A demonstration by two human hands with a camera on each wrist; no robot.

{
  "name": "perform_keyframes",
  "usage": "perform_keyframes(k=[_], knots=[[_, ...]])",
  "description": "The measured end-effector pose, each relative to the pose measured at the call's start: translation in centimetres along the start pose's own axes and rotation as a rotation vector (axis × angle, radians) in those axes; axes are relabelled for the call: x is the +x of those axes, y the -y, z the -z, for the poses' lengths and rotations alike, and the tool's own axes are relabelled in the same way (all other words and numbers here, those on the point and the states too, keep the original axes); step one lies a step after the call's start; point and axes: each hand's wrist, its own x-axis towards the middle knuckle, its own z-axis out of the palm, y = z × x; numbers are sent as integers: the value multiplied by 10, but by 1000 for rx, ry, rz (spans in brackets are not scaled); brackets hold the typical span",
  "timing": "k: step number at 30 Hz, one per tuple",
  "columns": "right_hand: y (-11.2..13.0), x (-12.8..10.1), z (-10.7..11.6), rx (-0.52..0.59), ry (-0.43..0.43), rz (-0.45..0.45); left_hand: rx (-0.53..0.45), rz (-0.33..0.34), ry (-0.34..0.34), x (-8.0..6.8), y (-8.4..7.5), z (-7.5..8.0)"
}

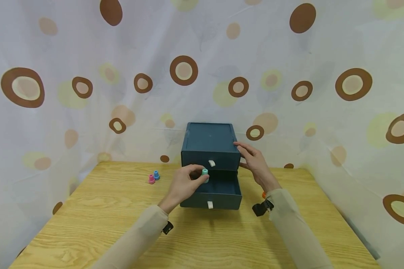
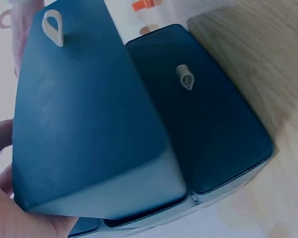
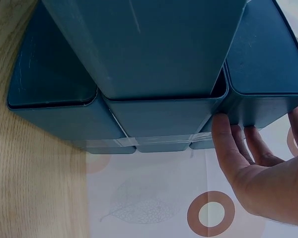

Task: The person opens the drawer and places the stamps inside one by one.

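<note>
My left hand pinches a small mint-green stepped peg between thumb and fingers, over a pulled-out drawer. That drawer belongs to a dark blue cabinet, and the drawer above it is closed. In the left wrist view, the peg is hidden and part of the left hand shows beside the drawer. My right hand rests on the cabinet's right side near the top, fingers extended. The right wrist view shows those fingers against the side wall.
Pink and blue pegs stand on the wooden table, left of the cabinet. An orange thing is partly hidden by the right wrist. A patterned curtain hangs close behind the cabinet.
</note>
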Motion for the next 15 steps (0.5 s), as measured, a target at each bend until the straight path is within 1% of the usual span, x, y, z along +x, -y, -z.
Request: perform_keyframes(k=[3, 8, 11, 15], knots=[[-1, 0, 0, 4, 4, 1, 53, 21, 72, 3, -4, 0], [1, 0, 1, 7, 0, 1, 140, 18, 221, 11, -8, 1], [1, 0, 1, 1, 2, 3, 157, 24, 296, 15, -11, 1], [1, 0, 1, 2, 9, 5, 169, 51, 364, 21, -12, -1]])
